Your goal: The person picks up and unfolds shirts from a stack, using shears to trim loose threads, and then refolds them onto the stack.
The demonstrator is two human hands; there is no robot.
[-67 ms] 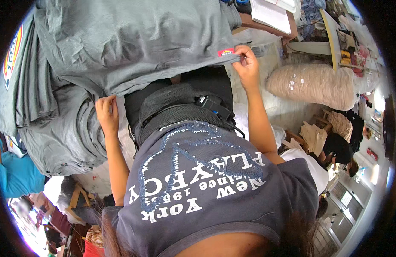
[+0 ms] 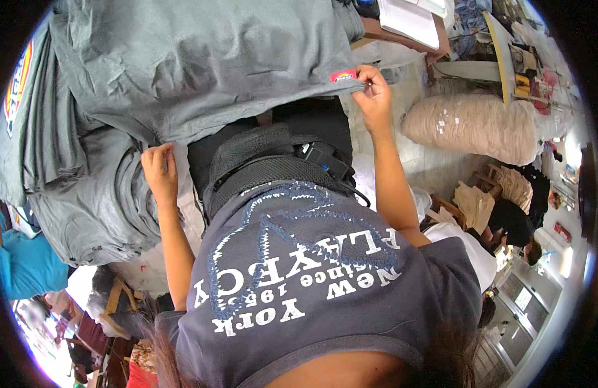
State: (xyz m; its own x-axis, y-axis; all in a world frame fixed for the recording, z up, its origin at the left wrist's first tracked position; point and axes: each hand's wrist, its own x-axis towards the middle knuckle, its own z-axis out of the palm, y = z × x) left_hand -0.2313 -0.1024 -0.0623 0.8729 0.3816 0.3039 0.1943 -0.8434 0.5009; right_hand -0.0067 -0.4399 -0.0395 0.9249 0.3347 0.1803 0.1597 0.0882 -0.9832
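Both hands pinch the near hem of a grey cotton garment point(image 2: 202, 64) spread flat over the table, the right hand point(image 2: 374, 97) gripping the corner beside its small red label point(image 2: 343, 76), the left hand point(image 2: 160, 169) clamping the other corner above a stack of folded grey garments point(image 2: 92, 207)

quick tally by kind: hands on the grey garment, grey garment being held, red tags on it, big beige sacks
hands: 2, left hand and right hand
grey garment: 1
red tag: 1
beige sack: 1
total: 5
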